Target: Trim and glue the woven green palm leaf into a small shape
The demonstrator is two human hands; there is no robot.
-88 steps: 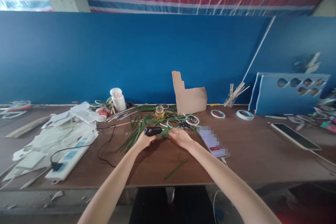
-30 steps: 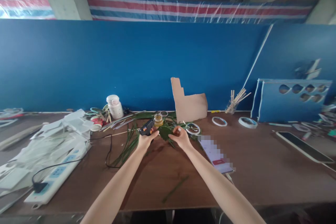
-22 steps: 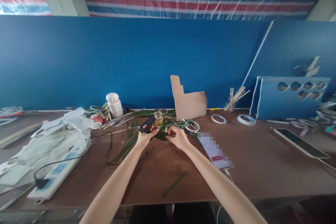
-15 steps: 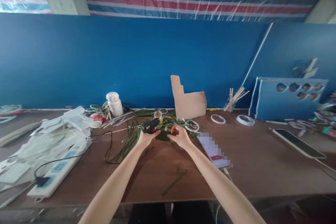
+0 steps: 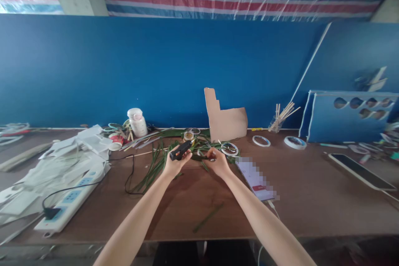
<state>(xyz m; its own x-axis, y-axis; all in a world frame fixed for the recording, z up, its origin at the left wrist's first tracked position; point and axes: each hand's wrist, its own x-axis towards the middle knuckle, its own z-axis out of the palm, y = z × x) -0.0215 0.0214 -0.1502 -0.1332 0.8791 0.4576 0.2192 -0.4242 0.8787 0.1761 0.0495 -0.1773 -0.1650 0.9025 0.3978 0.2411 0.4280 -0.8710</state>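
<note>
Gluing looks like the step in hand: left hand [image 5: 175, 165] grips a glue gun [image 5: 181, 150], right hand [image 5: 218, 163] pinches a green leaf [image 5: 199, 157], both just in front of the cardboard [image 5: 226, 120]. Any next move calls for a steady nozzle on the leaf, fingers clear.

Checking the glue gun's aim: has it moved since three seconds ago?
Yes. The glue gun in the left hand has tilted from level to tip-up, its tip now nearer the small jar.
</note>
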